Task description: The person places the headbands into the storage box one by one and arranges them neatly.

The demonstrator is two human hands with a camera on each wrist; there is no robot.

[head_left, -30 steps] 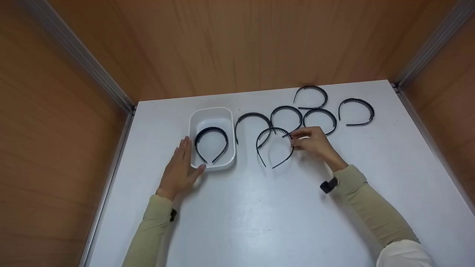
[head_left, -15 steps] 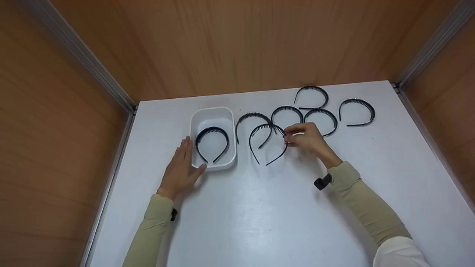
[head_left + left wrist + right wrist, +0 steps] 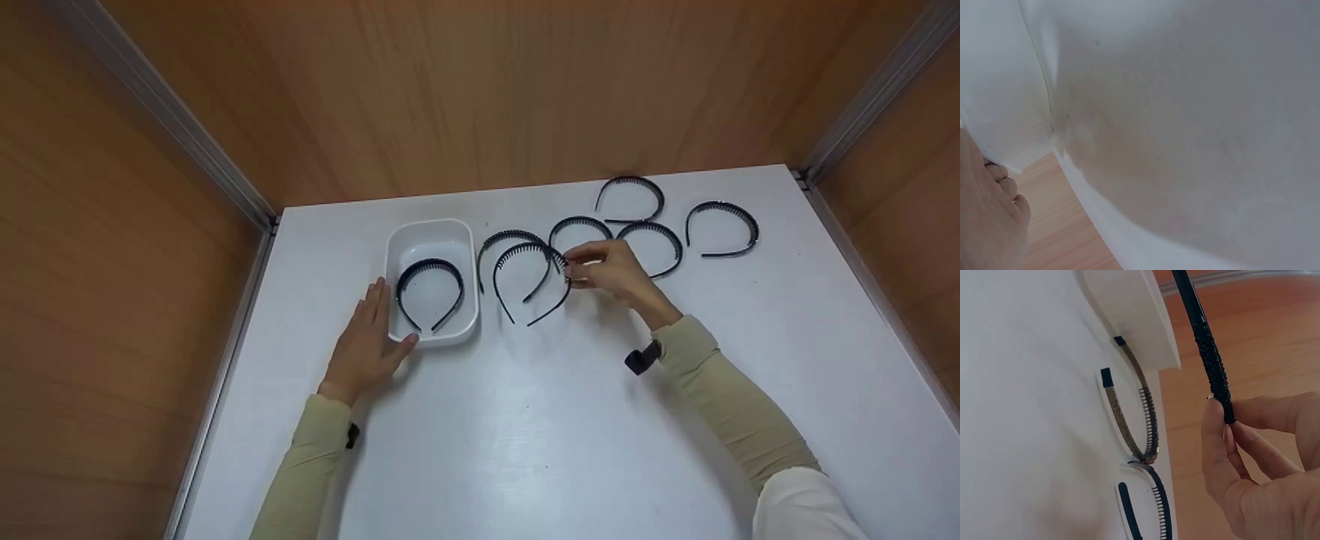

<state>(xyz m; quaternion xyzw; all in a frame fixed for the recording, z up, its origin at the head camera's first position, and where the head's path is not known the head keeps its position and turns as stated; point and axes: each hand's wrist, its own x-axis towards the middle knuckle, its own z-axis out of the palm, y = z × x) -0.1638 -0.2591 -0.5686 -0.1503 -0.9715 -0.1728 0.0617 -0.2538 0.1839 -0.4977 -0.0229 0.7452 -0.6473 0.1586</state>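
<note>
In the head view my right hand (image 3: 611,274) pinches a black toothed headband (image 3: 498,279) by its right side, its two ends pointing toward me. The right wrist view has thumb and fingers closed on the held headband (image 3: 1210,354), whose outer face is dark and bumpy. Under it, a second headband (image 3: 504,235) lies on the table beside the white plastic tub (image 3: 470,319). Inside the tub rests a black headband (image 3: 430,264), ends toward me. My left hand (image 3: 360,345) lies with straight fingers along the tub's left wall, thumb at the near corner.
Several more headbands lie at the back right of the white table (image 3: 517,450), among them one headband (image 3: 752,225) at the far right and another headband (image 3: 660,199) near the back edge. A wooden panel (image 3: 480,97) rises behind the table.
My right hand has carried the held headband left and slightly away from me, toward the tub, so it now overlaps the headband on the table. The left hand stays at the tub.
</note>
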